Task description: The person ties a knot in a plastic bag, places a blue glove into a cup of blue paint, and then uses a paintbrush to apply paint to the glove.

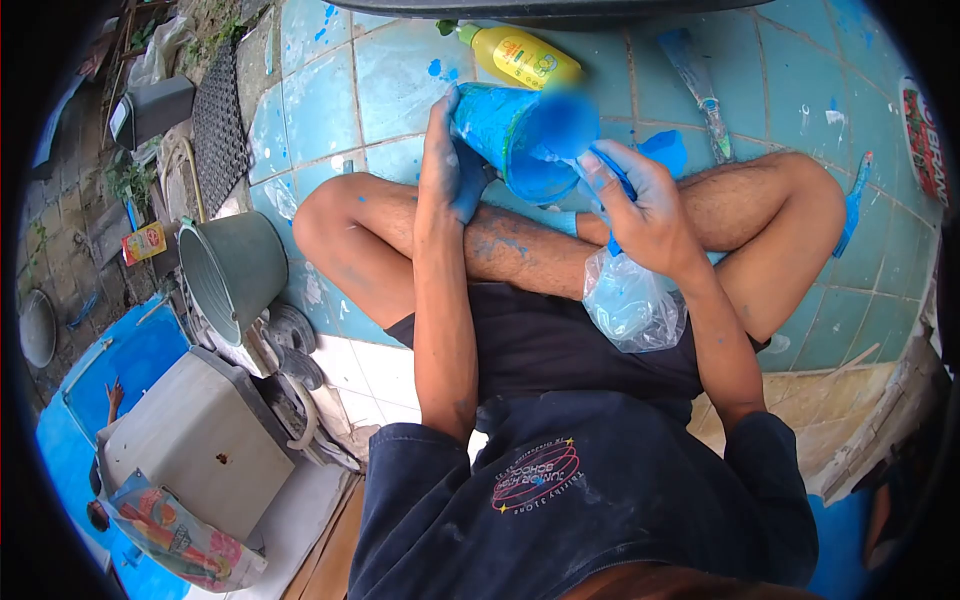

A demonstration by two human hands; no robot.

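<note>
Seated cross-legged on the tiled floor (400,70), the person holds a blue-coated cup (520,135) at upper centre of the frame, tilted with its mouth toward the camera. The left hand (447,165) wraps its base; the right hand (645,205) grips a paint-smeared plastic bag (628,300) at the cup's rim (the blue looks wet). The step in hand appears to be coating the cup; next likely calls for steady turning.

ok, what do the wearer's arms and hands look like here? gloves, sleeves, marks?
No gloves. Left hand and right hand are bare, both smeared with blue paint, with specks running up the forearms. Short dark navy sleeves end above the elbows. The shirt has a round pink printed logo on the chest.
</note>
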